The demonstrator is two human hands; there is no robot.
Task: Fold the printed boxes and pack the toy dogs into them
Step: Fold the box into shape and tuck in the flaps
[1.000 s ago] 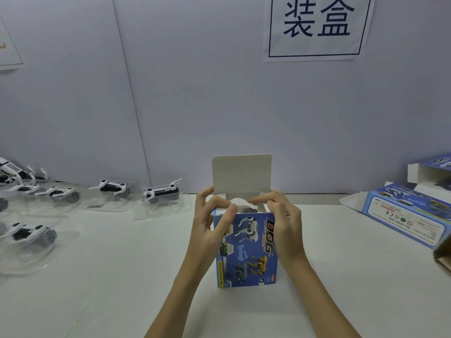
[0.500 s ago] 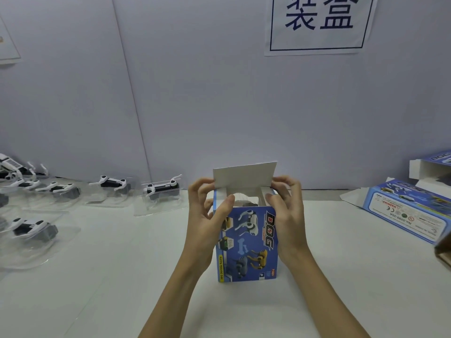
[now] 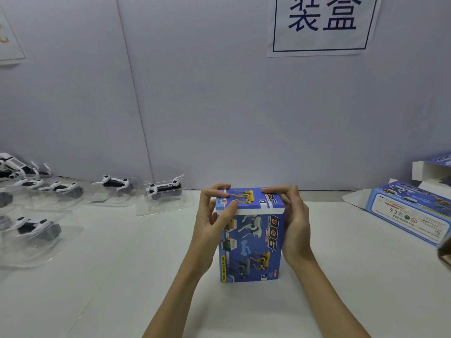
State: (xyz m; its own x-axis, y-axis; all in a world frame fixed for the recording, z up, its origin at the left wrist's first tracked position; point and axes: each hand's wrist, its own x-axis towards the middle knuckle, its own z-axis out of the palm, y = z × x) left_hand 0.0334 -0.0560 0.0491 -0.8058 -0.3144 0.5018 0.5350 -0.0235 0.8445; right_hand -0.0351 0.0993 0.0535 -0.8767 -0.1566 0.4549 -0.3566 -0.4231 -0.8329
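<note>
- Left edge of frame: toy dogs in clear blister trays [image 3: 39, 230] lie on the white surface [image 3: 122, 276]; a further row runs along the back wall, the nearest-to-centre one being a white-and-black dog [image 3: 164, 187] in its own tray.
- Left of centre: my left hand [image 3: 211, 230] grips the upper left corner of the printed box [image 3: 251, 250]. Thumb lies on the front top edge, fingers [image 3: 220, 187] curl over the lid from the far side.
- Centre: the box stands upright on the surface, blue, with "DOG" lettering and dog pictures on the front. Lid flap [image 3: 250, 200] is folded down flat over the top; a white strip of its edge shows along the front.
- Right of centre: my right hand [image 3: 296, 223] holds the upper right side of the box, fingertips [image 3: 271, 190] pressing on the lid's right part, palm against the side wall.
- Right edge: another blue box [image 3: 410, 213] lies on its side with end flaps open, well apart from mine; a second open box [image 3: 432, 169] sits behind it.
- Upper right: a paper sign [image 3: 322, 23] with two large characters on the wall.
</note>
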